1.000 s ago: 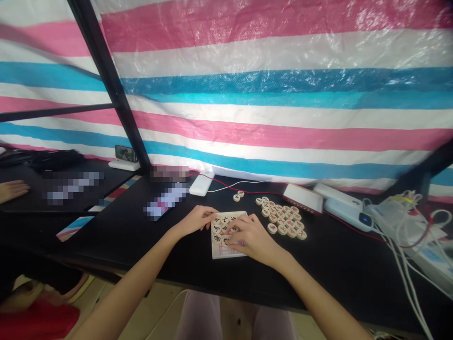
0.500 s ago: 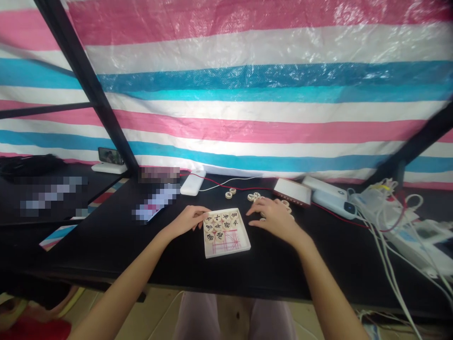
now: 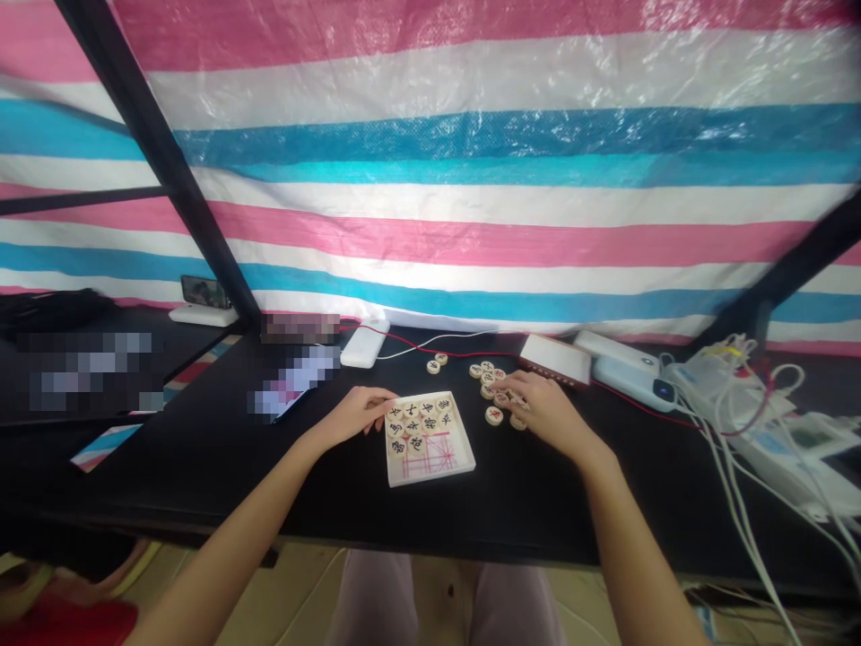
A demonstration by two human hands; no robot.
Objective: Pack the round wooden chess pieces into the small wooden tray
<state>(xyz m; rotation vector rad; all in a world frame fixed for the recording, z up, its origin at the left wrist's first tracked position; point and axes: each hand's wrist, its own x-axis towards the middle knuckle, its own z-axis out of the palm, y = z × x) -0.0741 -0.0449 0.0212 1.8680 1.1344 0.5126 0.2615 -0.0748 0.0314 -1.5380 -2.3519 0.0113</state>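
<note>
A shallow white square box (image 3: 464,453) with a red-lined base holds several xiangqi pieces (image 3: 413,429), round, pale and black-lettered, in rows at its far and left side. My left hand (image 3: 363,411) grips the box's far left corner with bent fingers. To the right of the box, my right hand (image 3: 543,411) reaches palm down over a loose group of xiangqi pieces (image 3: 485,370), some lettered in red. Its fingers are apart and the fingertips touch pieces; part of the group is hidden under them. One red-lettered piece (image 3: 493,415) lies nearest the box.
Two pieces (image 3: 437,363) lie behind the box. A white power bank (image 3: 364,344), a phone (image 3: 296,381) and a white-topped box (image 3: 555,359) stand farther back on the black table (image 3: 323,502). Tangled cables (image 3: 733,431) and pale blue devices (image 3: 632,377) occupy the right side.
My right hand has moved right, away from the box and over the loose pieces, uncovering several of them. My left hand stays at the box's corner. The camera view has shifted slightly.
</note>
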